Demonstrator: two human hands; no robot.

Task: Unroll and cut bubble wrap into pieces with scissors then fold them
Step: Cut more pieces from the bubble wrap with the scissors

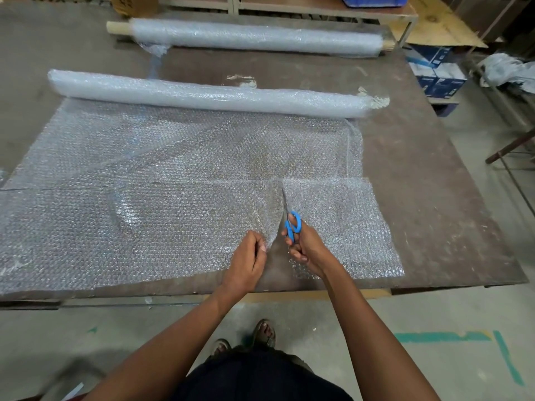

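Workshop table (434, 169) is carrying unrolled bubble wrap (144, 227) | right hand (307, 250) is gripping scissors (291, 221), cutting away from the body | left hand (249, 256) is pinching the cut edge (probably keeping it tight).

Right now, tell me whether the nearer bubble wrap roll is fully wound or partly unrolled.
Partly unrolled. A sheet runs from the nearer roll across the table toward the person, who is cutting it with scissors.

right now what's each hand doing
Left hand: pinches the bubble wrap edge beside the cut.
Right hand: grips the scissors, blades in the wrap.
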